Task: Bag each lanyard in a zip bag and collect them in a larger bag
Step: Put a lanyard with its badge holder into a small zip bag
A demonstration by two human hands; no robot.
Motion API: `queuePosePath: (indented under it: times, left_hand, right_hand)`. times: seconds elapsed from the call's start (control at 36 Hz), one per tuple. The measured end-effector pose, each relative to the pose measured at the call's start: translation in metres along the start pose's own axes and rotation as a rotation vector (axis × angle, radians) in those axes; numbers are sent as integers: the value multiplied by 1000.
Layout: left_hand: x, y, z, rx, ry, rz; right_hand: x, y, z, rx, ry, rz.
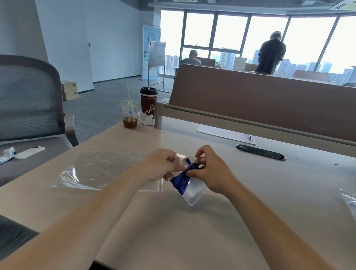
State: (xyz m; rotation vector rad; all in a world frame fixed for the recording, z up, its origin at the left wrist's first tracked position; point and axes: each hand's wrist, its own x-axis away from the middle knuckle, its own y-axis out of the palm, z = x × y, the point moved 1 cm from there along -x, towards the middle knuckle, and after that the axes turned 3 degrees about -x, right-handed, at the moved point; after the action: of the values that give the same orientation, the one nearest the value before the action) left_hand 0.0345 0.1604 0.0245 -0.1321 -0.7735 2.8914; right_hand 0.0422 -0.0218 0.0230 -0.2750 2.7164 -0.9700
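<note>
Fingers (200, 153) of the right hand (211, 170) pinch the mouth of the small zip bag (195, 191), with the blue lanyard (181, 179) bunched there and only partly inside. The left hand (159, 165) grips the opposite lip. The likely trouble is strap caught in the zip track, so the seal will not close, or the bunch springing back out if either pinch slackens. Both forearms reach forward and the hands meet knuckles-up above the counter (185, 233), the bag hanging tilted with one corner pointing down. The larger bag (104, 171) lies flat just beside the left hand.
</note>
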Motion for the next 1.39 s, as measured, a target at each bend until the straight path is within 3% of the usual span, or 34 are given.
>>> queuePosePath:
  times: [0.14,0.39,0.5,0.61,0.83,1.19,1.39]
  left_hand:
    - [4,-7,-6,-51,-25,-11]
    - [1,-15,-21,-46,-84,106]
    - [-6,-20,-28,-343,-168,257]
    - [-13,-14,-36,-571,-292,189]
    - [-29,4,-47,-790,-316,178]
    - [-36,-2,-43,-962,-355,132]
    - [-31,-10,-41,-790,-305,227]
  right_hand:
    - [-2,7,-7,45,-59,-80]
    - [-17,19,-2,-76,74,-54]
    - [-27,18,14,-80,148,19]
    - [-36,19,27,-103,230,101]
    - [-44,26,34,-181,289,148]
    - [-47,32,37,-239,291,135]
    - [-43,32,36,-247,293,134]
